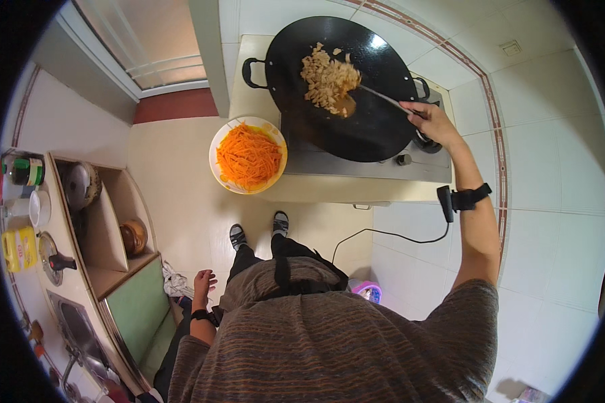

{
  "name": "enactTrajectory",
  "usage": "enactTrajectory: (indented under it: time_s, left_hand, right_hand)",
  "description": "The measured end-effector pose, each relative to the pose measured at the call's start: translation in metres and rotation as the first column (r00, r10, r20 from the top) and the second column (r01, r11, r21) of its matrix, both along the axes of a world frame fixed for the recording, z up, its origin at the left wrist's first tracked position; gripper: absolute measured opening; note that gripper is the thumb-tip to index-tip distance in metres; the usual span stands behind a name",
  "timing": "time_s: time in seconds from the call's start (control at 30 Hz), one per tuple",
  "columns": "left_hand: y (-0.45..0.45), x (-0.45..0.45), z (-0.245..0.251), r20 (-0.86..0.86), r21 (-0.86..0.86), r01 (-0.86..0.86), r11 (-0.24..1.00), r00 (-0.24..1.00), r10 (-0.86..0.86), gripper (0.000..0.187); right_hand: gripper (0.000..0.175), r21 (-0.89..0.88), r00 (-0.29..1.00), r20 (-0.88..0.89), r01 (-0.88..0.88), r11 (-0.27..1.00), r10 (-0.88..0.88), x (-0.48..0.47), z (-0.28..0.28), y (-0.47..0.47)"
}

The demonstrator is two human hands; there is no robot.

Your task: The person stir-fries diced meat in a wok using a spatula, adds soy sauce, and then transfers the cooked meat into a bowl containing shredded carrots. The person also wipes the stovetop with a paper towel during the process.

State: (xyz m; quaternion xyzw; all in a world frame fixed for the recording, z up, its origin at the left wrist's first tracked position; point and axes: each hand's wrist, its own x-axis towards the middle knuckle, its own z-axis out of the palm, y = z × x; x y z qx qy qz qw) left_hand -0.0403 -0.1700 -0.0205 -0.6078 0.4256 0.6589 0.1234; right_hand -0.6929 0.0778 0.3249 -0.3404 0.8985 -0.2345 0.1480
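My right hand (433,122) grips the handle of a metal spatula (383,95), whose far end reaches into the food inside a large black wok (373,131). Small pale brown cooked pieces (327,75), perhaps meat, lie heaped in the wok, with some brownish liquid at their lower edge. The wok has two looped handles and sits on a steel gas stove (322,166). My left hand (204,284) hangs beside my body with its fingers apart, holding nothing. Left of the stove, a white plate (215,174) on the counter is piled with shredded carrot (249,156).
A tiled wall (534,151) runs close on the right. At left, a counter carries a yellow container (20,249), a glass pot lid (50,257) and a sink (78,322). A pink-rimmed bin (375,291) stands behind me. A cable (383,231) hangs from my right wrist strap.
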Motion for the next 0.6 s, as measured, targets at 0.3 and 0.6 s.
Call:
enactTrajectory:
  time_s: [0.3,0.6]
  left_hand:
    - [-0.010,0.036,-0.013,0.057,0.059,-0.083,0.995,0.995,0.080,0.035]
    - [-0.017,-0.007,-0.027,0.004,0.021,-0.033,0.999,0.999,0.033,0.033]
  right_hand:
    - [0.034,0.392,0.755,-0.602,-0.006,0.920,0.261,0.094,0.048,-0.025]
    - [0.038,0.498,0.938,0.279,0.043,0.866,-0.208,0.081,0.131,0.032]
